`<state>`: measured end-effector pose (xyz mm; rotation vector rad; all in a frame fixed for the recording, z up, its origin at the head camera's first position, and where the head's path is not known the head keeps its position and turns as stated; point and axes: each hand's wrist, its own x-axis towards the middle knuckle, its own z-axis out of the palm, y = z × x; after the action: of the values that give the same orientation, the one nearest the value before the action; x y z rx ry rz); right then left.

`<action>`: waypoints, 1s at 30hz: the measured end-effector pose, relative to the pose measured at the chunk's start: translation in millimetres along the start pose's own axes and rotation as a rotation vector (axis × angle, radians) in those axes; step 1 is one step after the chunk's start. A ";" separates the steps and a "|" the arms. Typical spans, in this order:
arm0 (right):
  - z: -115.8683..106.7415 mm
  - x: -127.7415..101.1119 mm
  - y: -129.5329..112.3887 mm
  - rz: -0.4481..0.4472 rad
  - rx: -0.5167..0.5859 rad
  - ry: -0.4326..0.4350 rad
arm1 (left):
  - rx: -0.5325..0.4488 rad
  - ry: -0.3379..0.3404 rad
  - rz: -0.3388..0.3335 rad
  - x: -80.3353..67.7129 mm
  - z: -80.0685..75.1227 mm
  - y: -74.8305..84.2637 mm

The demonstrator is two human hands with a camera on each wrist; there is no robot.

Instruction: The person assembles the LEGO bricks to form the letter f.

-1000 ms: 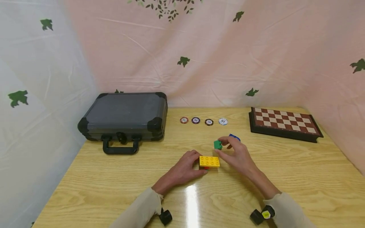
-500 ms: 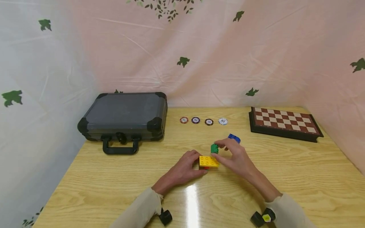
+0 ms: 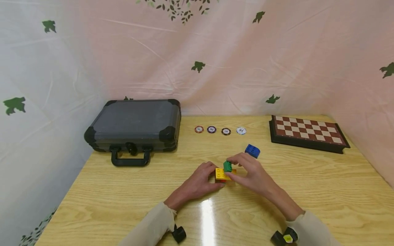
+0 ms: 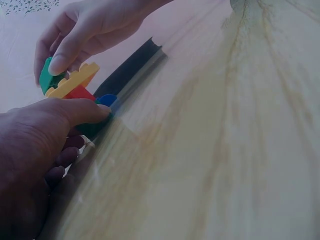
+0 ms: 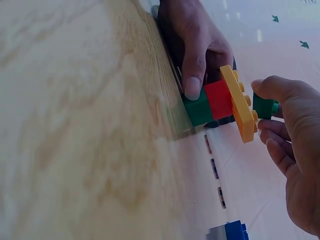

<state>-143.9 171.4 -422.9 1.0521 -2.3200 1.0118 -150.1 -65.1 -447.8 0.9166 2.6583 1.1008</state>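
A cloth-walled booth, whether in a home or a lab cannot be told: leaf-printed curtains [image 3: 147,58] hang across the top and both sides of the frame, around a wood-grain desk [image 3: 107,205] lower down.

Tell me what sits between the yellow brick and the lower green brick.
A red brick, touching both the yellow brick and the lower green brick; the right wrist view shows it.
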 end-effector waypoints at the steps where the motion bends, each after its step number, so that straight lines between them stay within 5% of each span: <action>1: 0.0 0.1 -0.5 -0.004 0.003 -0.005 | 0.000 0.001 0.003 0.1 0.2 -0.2; 30: 6.6 1.5 -7.1 -0.060 -0.066 -0.036 | 0.002 0.021 0.020 0.3 0.8 0.0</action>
<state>-139.8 162.5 -423.1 1.1157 -2.3195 0.8940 -150.1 -64.5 -448.4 0.9393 2.6732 1.1184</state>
